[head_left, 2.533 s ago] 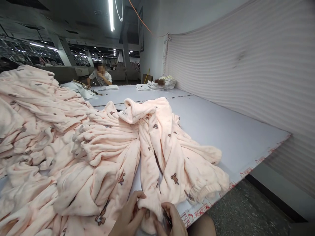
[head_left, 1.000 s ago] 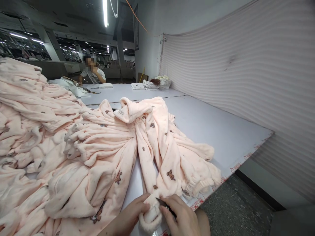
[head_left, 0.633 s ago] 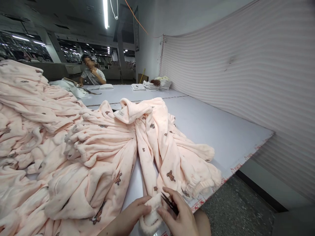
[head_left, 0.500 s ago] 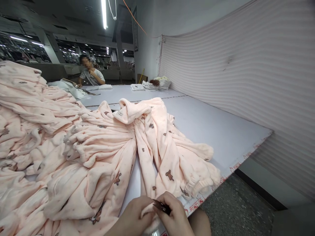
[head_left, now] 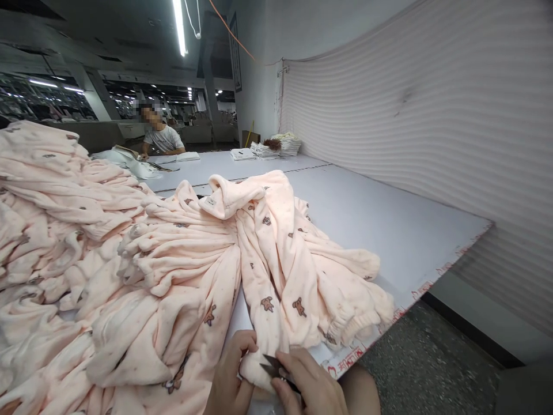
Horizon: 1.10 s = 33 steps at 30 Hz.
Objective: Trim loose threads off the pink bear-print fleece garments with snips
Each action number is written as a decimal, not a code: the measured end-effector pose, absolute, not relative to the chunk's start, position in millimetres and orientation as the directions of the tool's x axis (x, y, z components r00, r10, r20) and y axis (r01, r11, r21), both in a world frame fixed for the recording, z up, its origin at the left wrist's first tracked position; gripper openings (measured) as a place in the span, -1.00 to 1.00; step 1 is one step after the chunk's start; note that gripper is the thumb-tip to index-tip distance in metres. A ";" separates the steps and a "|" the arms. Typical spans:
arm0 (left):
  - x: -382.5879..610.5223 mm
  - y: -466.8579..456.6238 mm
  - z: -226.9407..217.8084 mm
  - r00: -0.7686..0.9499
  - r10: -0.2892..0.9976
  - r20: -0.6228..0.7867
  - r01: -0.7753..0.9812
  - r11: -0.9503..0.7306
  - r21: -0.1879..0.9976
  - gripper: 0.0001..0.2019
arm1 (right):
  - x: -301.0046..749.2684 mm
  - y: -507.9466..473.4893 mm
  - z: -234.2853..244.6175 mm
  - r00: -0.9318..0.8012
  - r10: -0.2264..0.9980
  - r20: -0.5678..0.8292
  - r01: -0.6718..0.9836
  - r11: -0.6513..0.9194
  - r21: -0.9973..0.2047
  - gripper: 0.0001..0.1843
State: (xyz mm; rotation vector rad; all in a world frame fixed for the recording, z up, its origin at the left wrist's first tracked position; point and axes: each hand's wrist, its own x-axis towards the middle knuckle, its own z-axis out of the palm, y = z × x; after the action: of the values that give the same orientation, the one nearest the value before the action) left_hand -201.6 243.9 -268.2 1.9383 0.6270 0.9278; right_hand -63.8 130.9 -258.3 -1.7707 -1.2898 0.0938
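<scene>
A pale pink plush garment with small brown bear prints lies bunched at the front of the table, its sleeve or leg end stretched toward me. My left hand is closed on the end of that piece, thumb and fingers around its edge. In my right hand is a pair of thread snips, dark blades pointing left and parted over the fabric end. Both hands are close together at the table's front edge. A small white label shows on the garment's folded upper part.
More pink garments are heaped on the left. White stacks stand at the back of the table. A person sits across the far left side. Striped sheeting hangs on the right, and the floor shows beyond the table edge.
My left hand has drawn the fabric end out straighter, showing another bear print. The snips' blades have turned and now appear parted. Across the table, the person's hand has dropped from the head.
</scene>
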 end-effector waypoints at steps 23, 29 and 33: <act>-151.6 260.7 -237.1 0.815 0.557 -0.158 0.427 -0.394 0.814 -0.62 | 1.6 135.7 -275.0 0.647 0.759 0.071 0.281 -0.151 -0.948 -0.68; -111.8 242.6 -239.3 0.761 0.648 -0.023 0.222 -0.228 0.948 -0.81 | -10.5 133.8 -257.5 0.824 0.552 0.130 0.181 -0.040 -0.983 -0.51; -109.3 237.3 -227.6 0.795 0.578 0.184 0.129 -0.457 0.880 -0.67 | -3.0 129.1 -239.6 0.758 0.560 0.335 0.467 -0.107 -0.878 -0.57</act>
State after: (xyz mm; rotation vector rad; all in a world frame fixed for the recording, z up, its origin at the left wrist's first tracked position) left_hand -109.3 237.3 -227.6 2.0059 0.5265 0.5789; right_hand -3.0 129.1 -239.6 -1.7423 -0.8101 0.0952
